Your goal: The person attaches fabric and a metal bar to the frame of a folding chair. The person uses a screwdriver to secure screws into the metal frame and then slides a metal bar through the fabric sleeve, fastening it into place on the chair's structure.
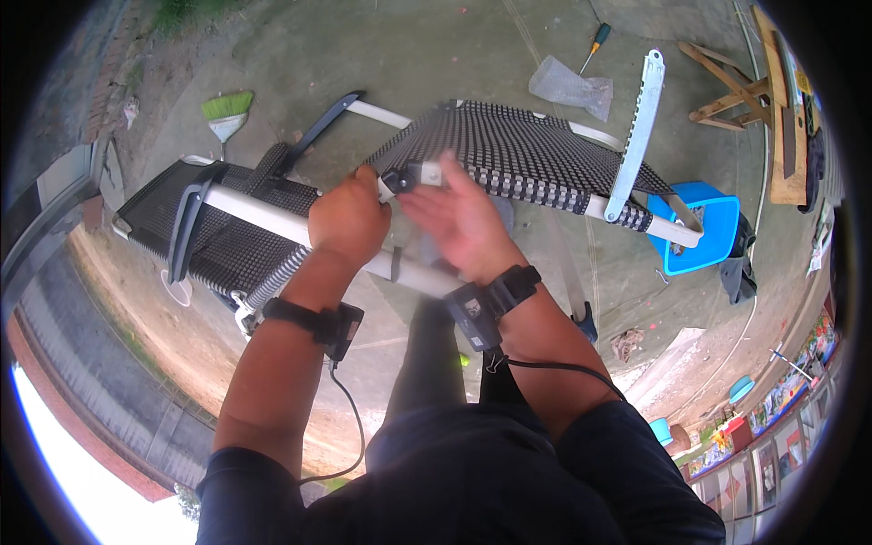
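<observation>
A folding lounge chair with dark woven mesh (518,136) and a white tubular frame (259,215) stretches across the floor in front of me. At its middle, a black joint (400,180) links the white tubes. My left hand (350,218) is closed around the frame just left of that joint; the fingers hide the part it grips. Close by on the right, my right hand (463,222) is open with fingers outstretched, slightly blurred, beside the white tube end. A toothed metal bar (639,136) sticks up from the chair's right side. A black armrest (188,222) is at the left.
A blue bin (722,232) stands by the chair's right end. Beyond the chair lie a screwdriver (596,45), bubble wrap (568,88) and a green-bristled broom (227,113). A wooden stand (740,95) is at far right. Cables (359,413) hang from my wrist devices.
</observation>
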The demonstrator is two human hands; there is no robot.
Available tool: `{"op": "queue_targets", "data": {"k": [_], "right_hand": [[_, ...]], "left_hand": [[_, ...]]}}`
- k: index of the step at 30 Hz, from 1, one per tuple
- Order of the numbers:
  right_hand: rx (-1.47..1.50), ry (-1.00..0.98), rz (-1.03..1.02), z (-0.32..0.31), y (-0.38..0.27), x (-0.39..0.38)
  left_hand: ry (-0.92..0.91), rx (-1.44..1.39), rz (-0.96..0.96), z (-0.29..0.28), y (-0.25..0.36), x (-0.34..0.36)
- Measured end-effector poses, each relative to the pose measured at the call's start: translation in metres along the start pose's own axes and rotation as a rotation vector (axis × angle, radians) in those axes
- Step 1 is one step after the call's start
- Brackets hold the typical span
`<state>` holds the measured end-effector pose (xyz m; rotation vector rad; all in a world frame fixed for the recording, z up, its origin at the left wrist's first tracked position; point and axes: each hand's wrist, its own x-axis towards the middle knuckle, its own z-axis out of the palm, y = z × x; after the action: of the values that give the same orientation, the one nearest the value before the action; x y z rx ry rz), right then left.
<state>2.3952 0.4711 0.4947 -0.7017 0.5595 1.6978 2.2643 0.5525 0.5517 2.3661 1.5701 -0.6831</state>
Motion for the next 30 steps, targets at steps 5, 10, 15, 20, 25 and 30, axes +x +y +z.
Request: {"op": "queue_targets", "data": {"k": [5,10,15,20,25,30], "right_hand": [[-0.019,0.020,0.006,-0.012,-0.013,-0.006],[-0.298,-0.075,0.053,-0.030,-0.036,-0.023],[-0.793,-0.184,-0.101,-0.077,-0.100,-0.103],[-0.958,0.320,-0.754,-0.135,-0.181,-0.154],[-1.086,0.291,-1.012,-0.158,-0.213,-0.119],[-0.998,0.111,-0.875,-0.155,-0.205,-0.085]], "left_hand": [[-0.024,-0.003,-0.006,-0.001,0.020,0.002],[-0.001,0.017,0.009,0.004,0.033,0.005],[0.007,0.048,0.009,0.014,0.037,0.003],[0.008,0.061,0.001,0.027,0.041,-0.002],[-0.017,0.083,-0.023,0.043,0.057,-0.006],[0.002,0.086,-0.033,0.060,0.064,-0.010]]}}
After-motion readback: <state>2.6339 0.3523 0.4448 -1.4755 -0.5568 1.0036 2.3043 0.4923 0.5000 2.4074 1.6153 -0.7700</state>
